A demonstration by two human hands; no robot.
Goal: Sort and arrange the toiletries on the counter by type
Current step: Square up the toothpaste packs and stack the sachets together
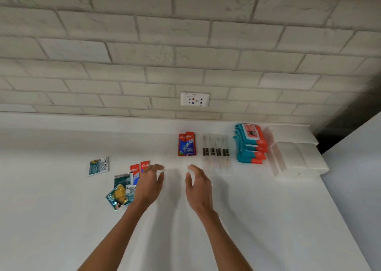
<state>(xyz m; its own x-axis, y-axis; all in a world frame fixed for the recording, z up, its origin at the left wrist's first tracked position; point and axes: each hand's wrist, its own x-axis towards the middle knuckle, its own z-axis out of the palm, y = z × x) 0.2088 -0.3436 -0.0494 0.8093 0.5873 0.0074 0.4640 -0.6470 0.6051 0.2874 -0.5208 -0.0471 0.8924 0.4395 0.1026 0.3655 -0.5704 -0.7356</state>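
On the white counter (pixel 61 219), two red toothpaste sachets (pixel 186 145) lie side by side near the back. Right of them is a row of several clear-wrapped toothbrushes (pixel 215 152), then a stack of teal and orange wipe packs (pixel 250 145) and white tissue packs (pixel 296 157). Two more toothpaste sachets (pixel 136 172) and several teal shampoo sachets (pixel 119 194) lie loose at the left, one shampoo sachet (pixel 98 166) apart from them. My left hand (pixel 150 186) hovers open over the loose toothpaste sachets. My right hand (pixel 198 186) is open and empty over bare counter.
A white brick wall with a power socket (pixel 194 99) rises behind the counter. The counter's right edge runs diagonally past the tissue packs, with a dark gap (pixel 325 138) at the far right corner.
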